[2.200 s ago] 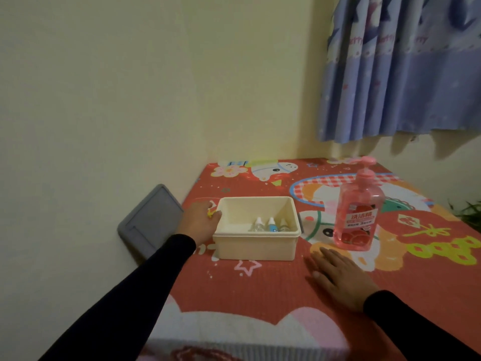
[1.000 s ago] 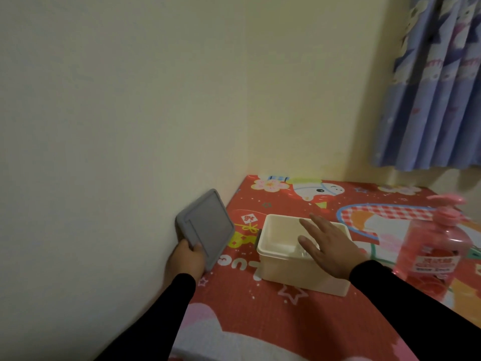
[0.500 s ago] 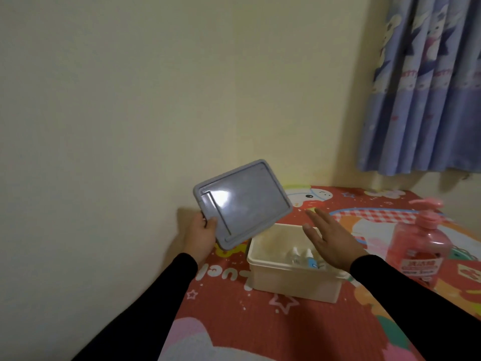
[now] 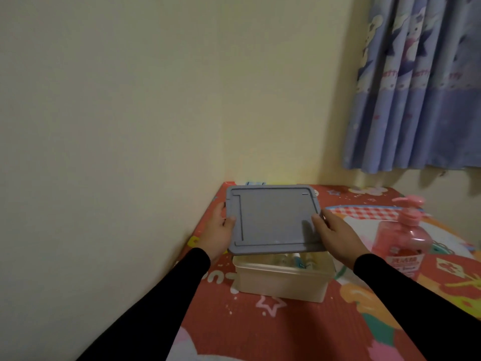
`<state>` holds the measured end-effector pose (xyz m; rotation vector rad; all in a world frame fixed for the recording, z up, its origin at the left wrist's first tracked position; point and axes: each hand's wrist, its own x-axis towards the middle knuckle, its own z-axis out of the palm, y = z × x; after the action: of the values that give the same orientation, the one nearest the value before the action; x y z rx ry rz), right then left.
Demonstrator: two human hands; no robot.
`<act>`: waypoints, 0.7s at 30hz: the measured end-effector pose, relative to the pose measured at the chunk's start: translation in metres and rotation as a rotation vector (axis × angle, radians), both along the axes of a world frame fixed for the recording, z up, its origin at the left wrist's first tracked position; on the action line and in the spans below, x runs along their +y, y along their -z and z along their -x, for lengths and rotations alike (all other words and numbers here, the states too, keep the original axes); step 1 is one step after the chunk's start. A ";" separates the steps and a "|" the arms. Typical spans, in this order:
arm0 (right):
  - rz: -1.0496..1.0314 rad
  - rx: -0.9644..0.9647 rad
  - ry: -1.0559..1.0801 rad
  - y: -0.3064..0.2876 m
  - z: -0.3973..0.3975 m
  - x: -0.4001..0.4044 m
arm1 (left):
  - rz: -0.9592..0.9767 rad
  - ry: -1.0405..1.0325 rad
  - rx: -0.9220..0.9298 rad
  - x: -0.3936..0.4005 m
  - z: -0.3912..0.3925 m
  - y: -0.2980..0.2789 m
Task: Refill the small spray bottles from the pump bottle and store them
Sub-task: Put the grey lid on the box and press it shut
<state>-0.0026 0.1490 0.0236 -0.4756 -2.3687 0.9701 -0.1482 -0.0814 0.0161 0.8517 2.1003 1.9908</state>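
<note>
Overhead, grey lid (image 4: pixel 273 220) above cream box (image 4: pixel 282 284) — left hand (image 4: pixel 220 234), right hand (image 4: pixel 338 237), fingers of both grasping its sides.

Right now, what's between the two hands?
The head view shows the gray lid between them. The left hand grips its left edge, the right hand its right edge, above the cream box of small spray bottles.

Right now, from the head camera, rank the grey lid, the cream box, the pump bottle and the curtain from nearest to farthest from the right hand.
1. Grey lid, gripped by the right hand.
2. Cream box, just below.
3. Pump bottle, to the right.
4. Curtain, high behind.
</note>
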 end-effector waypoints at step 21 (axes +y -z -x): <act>0.002 -0.251 0.057 0.051 -0.021 0.005 | 0.483 -0.092 -0.029 0.041 0.006 0.029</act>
<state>0.0184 0.1538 -0.0273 -0.6978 -2.5593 0.9339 -0.1542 -0.0405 -0.0125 0.6390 2.4812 1.4113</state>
